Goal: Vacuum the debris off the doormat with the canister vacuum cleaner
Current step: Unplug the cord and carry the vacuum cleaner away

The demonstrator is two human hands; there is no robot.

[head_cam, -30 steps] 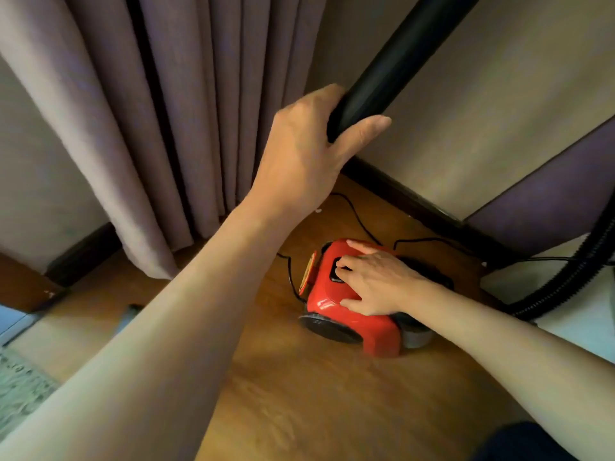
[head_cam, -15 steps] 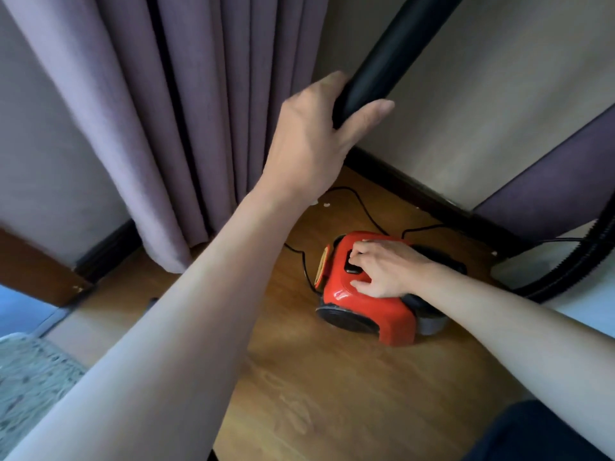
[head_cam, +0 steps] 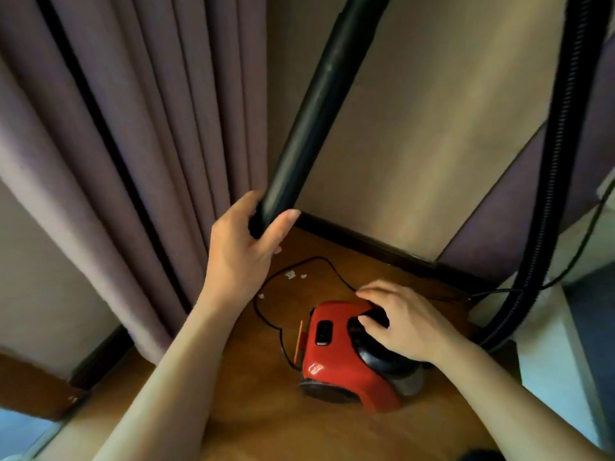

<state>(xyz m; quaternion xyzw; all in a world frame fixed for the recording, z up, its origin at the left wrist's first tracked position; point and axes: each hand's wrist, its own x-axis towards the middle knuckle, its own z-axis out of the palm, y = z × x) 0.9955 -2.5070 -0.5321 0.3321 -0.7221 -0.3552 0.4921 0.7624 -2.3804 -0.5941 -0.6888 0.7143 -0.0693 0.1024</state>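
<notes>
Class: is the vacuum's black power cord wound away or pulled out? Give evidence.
Pulled out. The power cord lies in loose curves on the wooden floor beside the red canister. Whether it is plugged in cannot be told.

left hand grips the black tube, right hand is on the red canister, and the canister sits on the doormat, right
Not quite. In the head view the red canister sits on the bare wooden floor, not on a doormat. The rest holds: the left hand grips the black tube and the right hand is on the canister.
</notes>
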